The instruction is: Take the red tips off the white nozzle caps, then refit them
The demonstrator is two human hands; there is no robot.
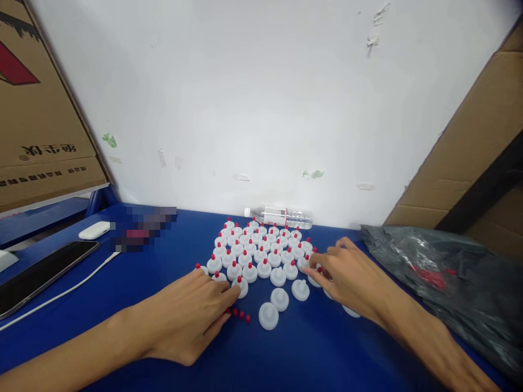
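Note:
My left hand (192, 313) is low over the table, fingers bent, thumb and forefinger apart. Its thumb tip is close to a short row of small red caps (242, 314). To the right, my right hand (347, 272) has thumb and forefinger closed around a small red cap (320, 269) on a white round plastic piece (314, 281), partly hidden by the fingers. Between the hands stand many white round pieces (260, 253) with red caps on their nozzles. Several uncapped white pieces (268, 316) lie nearer to me.
A clear plastic bottle (275, 216) lies against the white wall (261, 109). A dark plastic bag (457, 294) covers the right side. At the left are a phone (44, 272), a white case (95, 230), a white cable (77, 286) and a cardboard box (44, 120).

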